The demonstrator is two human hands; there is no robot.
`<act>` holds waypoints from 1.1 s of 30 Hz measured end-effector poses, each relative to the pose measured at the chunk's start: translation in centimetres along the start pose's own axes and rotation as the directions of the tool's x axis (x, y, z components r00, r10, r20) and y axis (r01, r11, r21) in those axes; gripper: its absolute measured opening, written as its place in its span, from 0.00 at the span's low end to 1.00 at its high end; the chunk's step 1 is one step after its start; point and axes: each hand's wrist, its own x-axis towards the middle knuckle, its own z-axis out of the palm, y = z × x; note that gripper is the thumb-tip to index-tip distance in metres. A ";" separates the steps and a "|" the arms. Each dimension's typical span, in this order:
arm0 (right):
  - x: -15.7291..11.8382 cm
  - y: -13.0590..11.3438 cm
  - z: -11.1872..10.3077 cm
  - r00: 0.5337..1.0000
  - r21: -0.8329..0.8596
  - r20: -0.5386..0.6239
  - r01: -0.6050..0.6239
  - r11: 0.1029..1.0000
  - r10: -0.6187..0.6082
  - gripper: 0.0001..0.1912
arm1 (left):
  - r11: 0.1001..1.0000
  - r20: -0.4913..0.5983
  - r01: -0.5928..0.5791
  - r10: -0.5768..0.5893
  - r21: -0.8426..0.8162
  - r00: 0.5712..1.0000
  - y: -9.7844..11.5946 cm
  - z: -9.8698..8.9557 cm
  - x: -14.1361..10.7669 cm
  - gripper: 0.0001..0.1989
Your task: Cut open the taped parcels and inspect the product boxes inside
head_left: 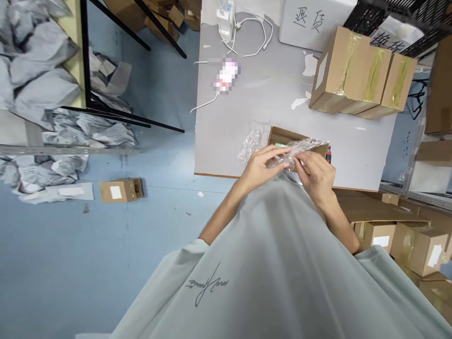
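Note:
At the table's near edge, an open cardboard box point(276, 134) stands right in front of me. Clear bubble wrap point(308, 145) lies across its opening, partly hiding the inside. My left hand point(262, 165) closes on the wrap from the left, thumb and fingers around its edge. From the right, my right hand point(318, 173) pinches the same wrap between thumb and fingertips. A small green-and-white item point(281, 145) shows by my left fingertips; its kind is unclear. Another crumpled piece of bubble wrap point(250, 147) rests left of the box.
A red-and-black object point(328, 154) sits by the box's right side. Taped cartons point(360, 70) and a white bin point(314, 21) stand at the back right. A phone point(226, 76) and white cables point(261, 35) lie back left. More cartons point(416, 245) are stacked at lower right.

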 end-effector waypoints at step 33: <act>1.2 11.0 15.2 0.387 -0.467 0.779 -0.167 0.869 0.493 0.42 | 0.899 -0.061 0.250 -0.244 0.359 0.968 -10.3 2.6 -0.2 0.20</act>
